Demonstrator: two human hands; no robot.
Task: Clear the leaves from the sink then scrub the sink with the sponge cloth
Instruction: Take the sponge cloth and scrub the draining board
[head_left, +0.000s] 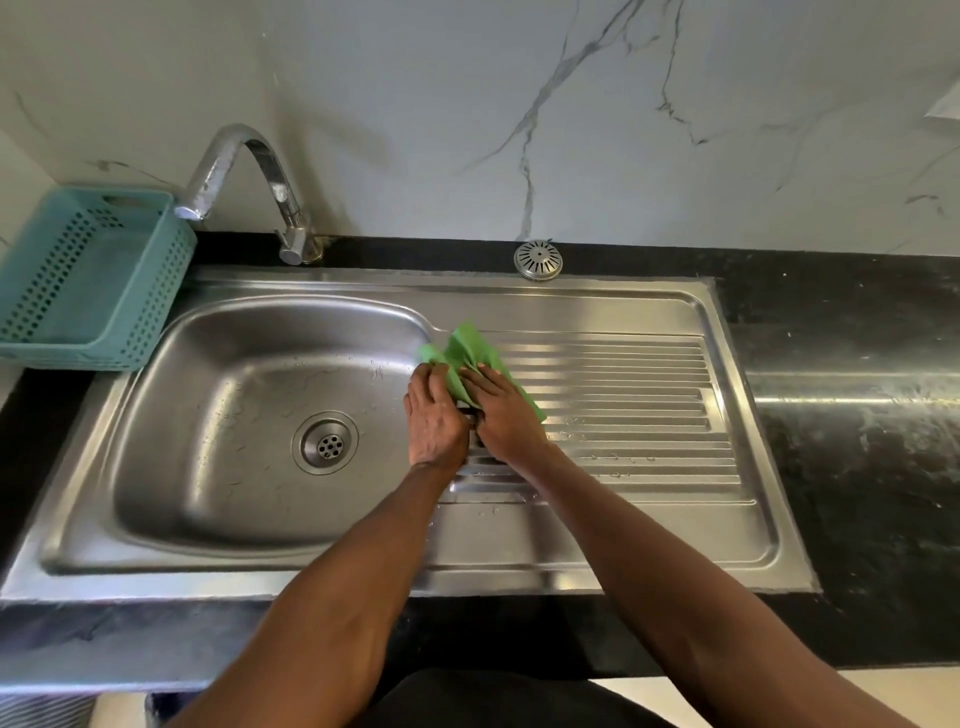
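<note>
Both hands, the left hand (435, 415) and right hand (504, 410), are pressed on the green sponge cloth (470, 358) (fingers loosely curled) on the drainboard; the sink (218, 374) basin lies immediately left, nearer the left hand.

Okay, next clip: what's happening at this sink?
A person has both hands on a green sponge cloth at the near edge of the ribbed drainboard, beside the basin. The left hand and right hand grip it together. No leaves show in the sink. A teal basket sits at left.
</note>
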